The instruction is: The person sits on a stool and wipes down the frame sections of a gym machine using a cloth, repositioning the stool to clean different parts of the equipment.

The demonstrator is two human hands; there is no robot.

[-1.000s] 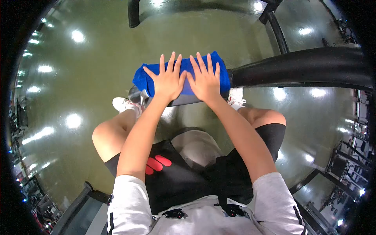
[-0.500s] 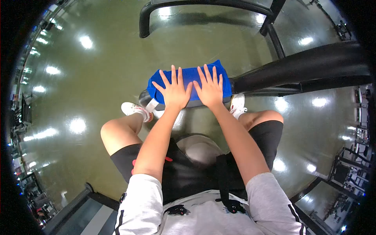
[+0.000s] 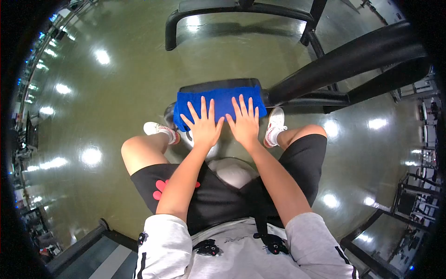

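Note:
A bright blue towel lies draped over a black padded roll in front of me. The pad's far edge shows bare above the cloth. My left hand is palm down with its fingers spread, its fingertips over the left half of the towel. Beside it, my right hand is also flat with fingers apart, over the towel's right half. A small gap separates the two thumbs. Neither hand grips the cloth; the palms hide part of its near edge.
A thick black machine arm runs from the pad toward the upper right. Another black metal frame stands at the far side. My white shoes flank the pad on the glossy green floor. A rounded grey surface sits between my thighs.
Both hands have drawn back toward me, and the towel has slid nearer with them, baring the pad's far top edge. The machine arm now appears at a steeper angle.

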